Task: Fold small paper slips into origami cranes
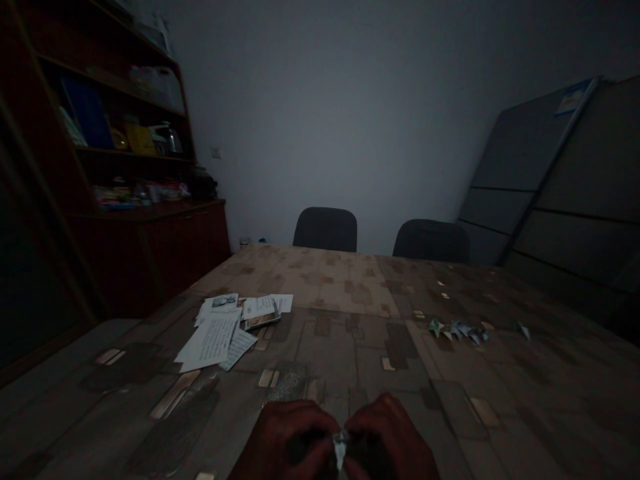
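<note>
At the near edge of the table, my left hand and my right hand meet with curled fingers. Pinched between their fingertips is a small pale piece of folded paper, mostly covered by the fingers. Several small folded paper pieces with pointed tips sit in a row farther off to the right, and one folded piece lies apart from them. Dim light hides the finer folds.
Printed paper sheets lie loosely piled on the left of the patterned tablecloth, beside a small flat object. Two dark chairs stand beyond the far edge. A wooden cabinet with filled shelves is at the left.
</note>
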